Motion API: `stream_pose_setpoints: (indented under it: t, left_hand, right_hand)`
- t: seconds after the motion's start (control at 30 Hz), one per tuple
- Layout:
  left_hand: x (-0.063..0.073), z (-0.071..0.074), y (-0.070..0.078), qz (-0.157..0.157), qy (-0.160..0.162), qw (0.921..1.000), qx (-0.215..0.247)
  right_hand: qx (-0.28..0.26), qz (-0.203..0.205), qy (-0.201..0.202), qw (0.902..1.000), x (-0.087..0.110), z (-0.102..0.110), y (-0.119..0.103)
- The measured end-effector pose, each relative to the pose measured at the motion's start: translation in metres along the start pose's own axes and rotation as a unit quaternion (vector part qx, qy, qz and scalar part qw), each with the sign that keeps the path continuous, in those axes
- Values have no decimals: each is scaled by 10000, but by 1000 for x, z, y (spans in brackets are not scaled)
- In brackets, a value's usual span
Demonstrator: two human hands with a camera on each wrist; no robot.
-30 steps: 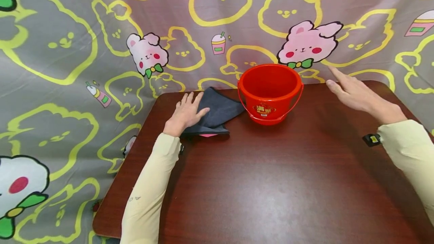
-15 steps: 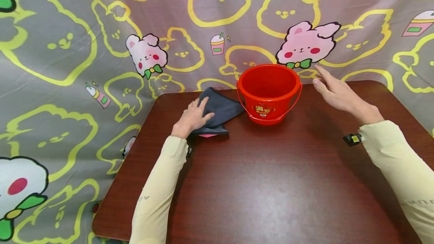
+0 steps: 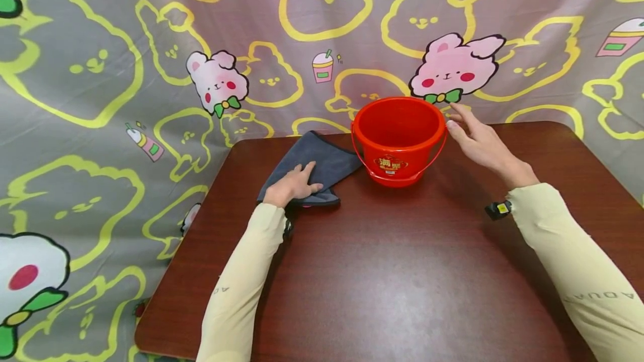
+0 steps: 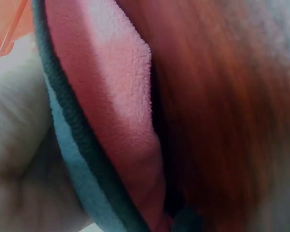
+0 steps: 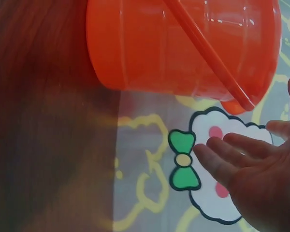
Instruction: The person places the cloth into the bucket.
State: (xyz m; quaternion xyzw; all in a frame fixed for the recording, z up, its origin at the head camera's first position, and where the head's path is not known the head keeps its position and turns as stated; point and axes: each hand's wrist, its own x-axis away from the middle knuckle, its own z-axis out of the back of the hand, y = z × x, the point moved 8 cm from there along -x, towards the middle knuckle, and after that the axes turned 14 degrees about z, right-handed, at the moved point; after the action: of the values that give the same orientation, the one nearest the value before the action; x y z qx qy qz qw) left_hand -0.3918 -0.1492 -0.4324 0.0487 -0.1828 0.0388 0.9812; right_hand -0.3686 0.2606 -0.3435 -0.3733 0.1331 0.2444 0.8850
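A dark grey cloth [image 3: 329, 162] lies folded near the table's back left. My left hand [image 3: 293, 184] is over its front left part with fingers spread, fingertips on the cloth. In the left wrist view the cloth's pink underside [image 4: 111, 96] shows beyond its dark edge, beside the palm [image 4: 14, 130]. Right of the cloth stands a red bucket [image 3: 420, 156], upright, its handle hanging down at the front. My right hand [image 3: 483, 143] is beside the bucket's right rim, fingers extended. The right wrist view shows those fingers [image 5: 246, 154] apart from the bucket's wall [image 5: 150, 48].
The dark red-brown wooden table [image 3: 382, 278] has rounded corners. A grey curtain [image 3: 282, 10] with yellow outlines and rabbit prints hangs directly behind it and along the left side.
My left hand has come down onto the cloth, shifting right and nearer. The right hand has moved left to the bucket's rim. Cloth and bucket have stayed in place.
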Motion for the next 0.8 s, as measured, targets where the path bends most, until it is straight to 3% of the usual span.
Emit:
stream_pose_setpoints:
  t: [0.1, 0.3, 0.53, 0.8]
  left_hand:
    - [1, -2, 2, -29, -134, 9997, -186]
    - [5, 3, 9, -181, -16, 9990, -416]
    - [8, 10, 16, -554, 371, 9953, -699]
    - [12, 18, 18, -839, 678, 9924, -600]
  right_hand:
    - [-319, -145, 39, 9994, -2, -6, 4]
    - [-797, -386, -89, 9960, -1, -19, 10]
    - [-1181, -254, 18, 9927, -2, -27, 8]
    - [-1657, -120, 317, 9856, -1, -31, 5]
